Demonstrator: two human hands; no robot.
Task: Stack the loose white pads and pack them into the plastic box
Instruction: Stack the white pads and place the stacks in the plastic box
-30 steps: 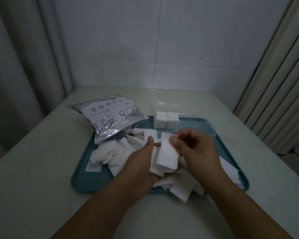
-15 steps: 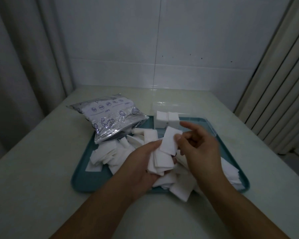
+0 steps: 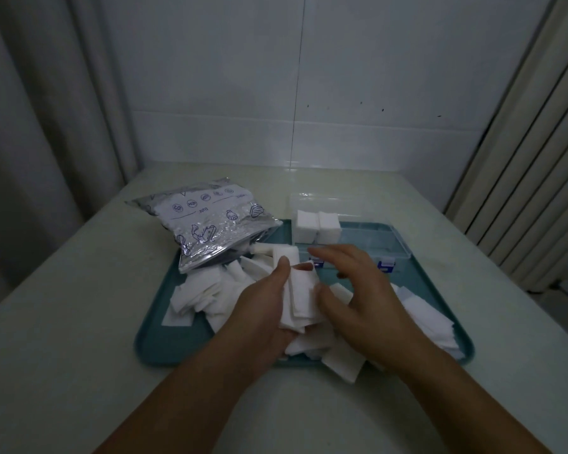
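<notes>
Loose white pads litter the teal tray. Left hand clasps a pad stack; right hand, fingers spread, touches it. Clear plastic box sits at one o'clock.

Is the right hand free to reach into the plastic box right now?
Probably yes: the right hand holds nothing, the box lies open just beyond its fingertips, and nothing lies between.
</notes>
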